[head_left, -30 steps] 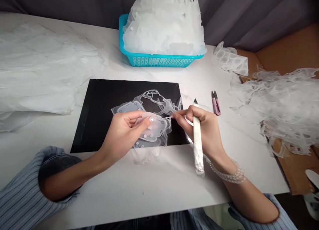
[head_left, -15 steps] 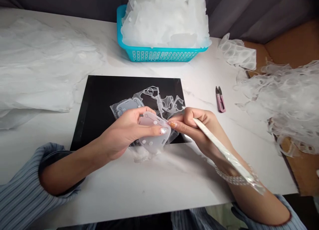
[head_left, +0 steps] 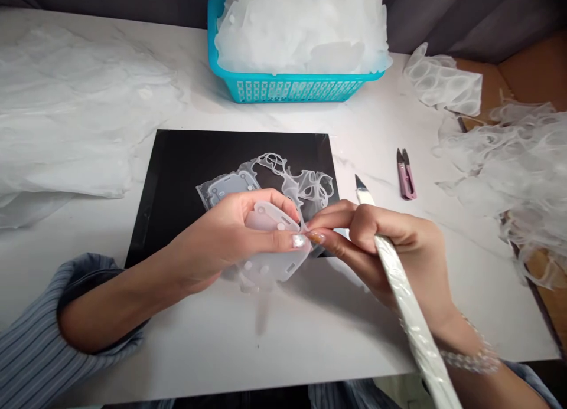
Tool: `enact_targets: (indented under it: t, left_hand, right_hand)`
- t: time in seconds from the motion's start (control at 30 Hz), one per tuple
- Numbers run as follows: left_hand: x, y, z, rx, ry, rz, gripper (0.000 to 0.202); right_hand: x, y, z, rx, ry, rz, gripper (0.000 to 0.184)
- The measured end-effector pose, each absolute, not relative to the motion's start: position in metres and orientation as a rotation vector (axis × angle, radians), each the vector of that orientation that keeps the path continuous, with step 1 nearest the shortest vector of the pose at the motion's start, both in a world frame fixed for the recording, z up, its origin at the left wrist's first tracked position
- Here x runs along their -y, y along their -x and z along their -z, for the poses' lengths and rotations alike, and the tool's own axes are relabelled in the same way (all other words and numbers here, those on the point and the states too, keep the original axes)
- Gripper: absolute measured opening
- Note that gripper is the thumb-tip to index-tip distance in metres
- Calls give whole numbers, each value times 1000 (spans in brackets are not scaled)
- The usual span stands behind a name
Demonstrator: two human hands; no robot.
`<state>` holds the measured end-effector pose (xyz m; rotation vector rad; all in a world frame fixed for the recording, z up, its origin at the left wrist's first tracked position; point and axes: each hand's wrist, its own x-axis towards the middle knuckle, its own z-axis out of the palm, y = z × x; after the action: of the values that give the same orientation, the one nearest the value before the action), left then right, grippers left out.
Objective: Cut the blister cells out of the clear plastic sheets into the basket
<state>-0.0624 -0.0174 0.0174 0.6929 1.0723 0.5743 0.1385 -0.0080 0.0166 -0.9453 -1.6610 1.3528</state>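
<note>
Left hand (head_left: 217, 238): fingers (head_left: 270, 240) curled around translucent silicone moulding (head_left: 277, 268), held over lower edge of black mat (head_left: 177, 185) on desk (head_left: 363, 344). Right hand (head_left: 394, 249): fingers (head_left: 336, 215) closed on craft knife (head_left: 410, 308), tips at moulding's edge, blade up. Silicone scrap web (head_left: 301, 179) on mat. Blue plastic basket (head_left: 287, 89) heaped with silicone behind; thread snips (head_left: 406, 174) right of mat

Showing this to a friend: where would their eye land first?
First, the turquoise basket heaped with translucent pieces at the far edge of the table. Then, on the black sheet, the left hand holds a translucent moulded piece while the right hand grips a white-wrapped craft knife.
</note>
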Motion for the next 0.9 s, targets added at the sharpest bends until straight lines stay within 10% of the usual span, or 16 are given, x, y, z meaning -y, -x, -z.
enact_targets:
  t: [0.9]
  left_hand:
    - [27, 56, -35, -1205, -1089, -647, 24]
  right_hand:
    - [9, -148, 7, 2060, 1212, -730, 30]
